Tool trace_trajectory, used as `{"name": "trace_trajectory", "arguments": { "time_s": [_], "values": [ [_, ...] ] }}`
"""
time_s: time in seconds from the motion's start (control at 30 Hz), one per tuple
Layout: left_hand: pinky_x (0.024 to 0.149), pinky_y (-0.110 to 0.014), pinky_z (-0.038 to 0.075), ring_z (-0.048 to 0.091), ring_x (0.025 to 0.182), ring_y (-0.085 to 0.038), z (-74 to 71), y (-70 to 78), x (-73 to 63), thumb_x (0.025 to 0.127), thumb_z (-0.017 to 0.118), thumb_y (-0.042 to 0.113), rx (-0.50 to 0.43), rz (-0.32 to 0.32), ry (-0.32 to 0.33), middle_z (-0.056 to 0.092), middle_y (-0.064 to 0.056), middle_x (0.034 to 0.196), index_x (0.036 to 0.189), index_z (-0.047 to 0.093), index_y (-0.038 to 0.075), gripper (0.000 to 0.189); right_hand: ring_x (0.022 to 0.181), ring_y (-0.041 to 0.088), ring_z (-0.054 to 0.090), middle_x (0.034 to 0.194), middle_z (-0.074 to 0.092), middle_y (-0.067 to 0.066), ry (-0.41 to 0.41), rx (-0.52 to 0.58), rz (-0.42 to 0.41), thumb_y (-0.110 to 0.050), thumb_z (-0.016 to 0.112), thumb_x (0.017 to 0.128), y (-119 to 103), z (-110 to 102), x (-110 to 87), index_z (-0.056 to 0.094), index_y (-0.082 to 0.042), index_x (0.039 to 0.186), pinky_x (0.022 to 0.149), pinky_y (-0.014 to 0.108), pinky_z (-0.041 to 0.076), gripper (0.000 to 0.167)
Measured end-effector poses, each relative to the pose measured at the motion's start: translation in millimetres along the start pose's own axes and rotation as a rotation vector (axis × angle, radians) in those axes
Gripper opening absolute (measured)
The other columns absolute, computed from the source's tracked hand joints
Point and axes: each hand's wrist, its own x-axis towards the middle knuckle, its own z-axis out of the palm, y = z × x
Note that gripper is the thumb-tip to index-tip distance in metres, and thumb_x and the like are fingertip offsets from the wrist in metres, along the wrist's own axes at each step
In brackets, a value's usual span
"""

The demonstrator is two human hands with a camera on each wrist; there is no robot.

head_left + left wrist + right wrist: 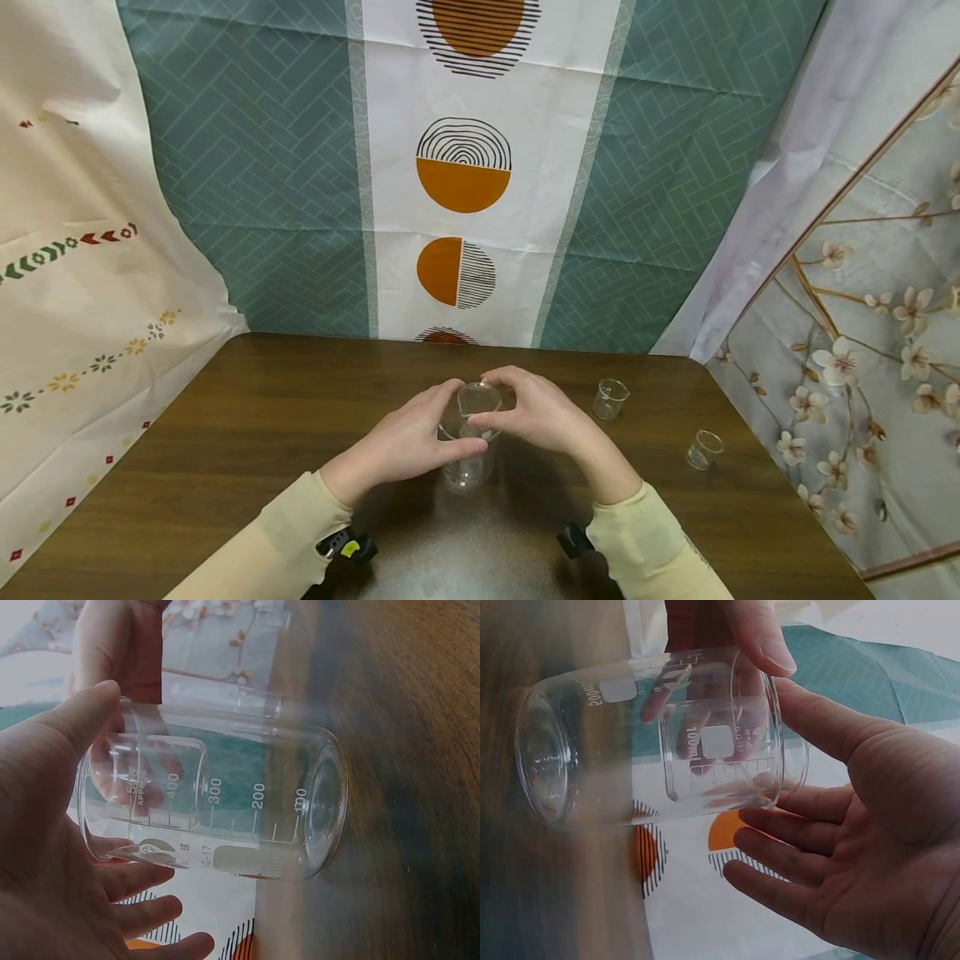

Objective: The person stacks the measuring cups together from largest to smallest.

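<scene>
A large clear glass beaker (pixel 467 475) stands upright on the table, its printed scale (pixel 214 791) facing the left wrist view. Inside its upper part is a smaller beaker marked 100ml (pixel 716 754), its bottom well above the large one's floor and its rim (pixel 480 386) poking out of the mouth. My left hand (pixel 408 437) holds the large beaker near its rim, thumb in front and index finger behind, other fingers spread. With thumb and index finger my right hand (pixel 540 412) pinches the smaller beaker near its top. Glass reflections partly blur the fingertip contacts.
Two more small glass beakers stand to the right on the brown wooden table (pixel 300 392): one (pixel 611 400) behind my right wrist, a shorter one (pixel 705 450) nearer the right edge. Patterned cloths (pixel 255 167) hang behind the table and at both sides.
</scene>
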Motion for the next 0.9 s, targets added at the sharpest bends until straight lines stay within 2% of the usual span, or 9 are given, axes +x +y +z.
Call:
{"name": "trace_trajectory", "arguments": {
  "time_s": [0.23,0.47,0.73,0.9],
  "values": [
    [0.096,-0.053,0.059,0.064,0.122,-0.025,0.3,0.0,0.5,0.092,0.077,0.074,-0.002,0.013,0.008,0.06,-0.006,0.151,0.16,0.048,0.014,0.095,0.13,0.022,0.064,0.143,0.069,-0.002,-0.015,0.0,-0.014,-0.052,0.091,0.09,1.6,1.3,1.2,0.074,-0.017,0.136,0.106,0.05,0.053,0.06],
    [0.082,-0.045,0.058,0.066,0.106,-0.022,0.2,1.4,0.7,0.095,0.084,0.058,-0.037,0.064,0.026,0.065,0.004,0.122,0.143,0.056,0.02,0.067,0.132,0.022,0.064,0.144,0.069,0.0,-0.02,0.0,-0.032,-0.05,0.092,0.09,1.3,3.5,2.1,0.073,-0.014,0.138,0.109,0.05,0.052,0.063],
    [0.086,-0.046,0.057,0.063,0.107,-0.016,-0.4,0.8,-0.9,0.093,0.078,0.071,-0.005,0.055,0.032,0.065,0.001,0.131,0.151,0.053,0.018,0.083,0.132,0.023,0.064,0.145,0.068,0.001,-0.039,-0.009,-0.046,-0.045,0.093,0.091,-0.7,5.3,1.7,0.072,-0.012,0.14,0.109,0.05,0.052,0.062],
    [0.092,-0.049,0.058,0.064,0.113,-0.018,-1.0,1.0,-1.6,0.093,0.077,0.073,0.003,0.037,0.024,0.064,-0.004,0.142,0.157,0.05,0.014,0.091,0.13,0.022,0.065,0.142,0.07,0.0,-0.038,-0.015,-0.049,-0.046,0.093,0.09,-0.6,7.4,1.9,0.071,-0.012,0.142,0.109,0.049,0.052,0.066]
  ]
}}
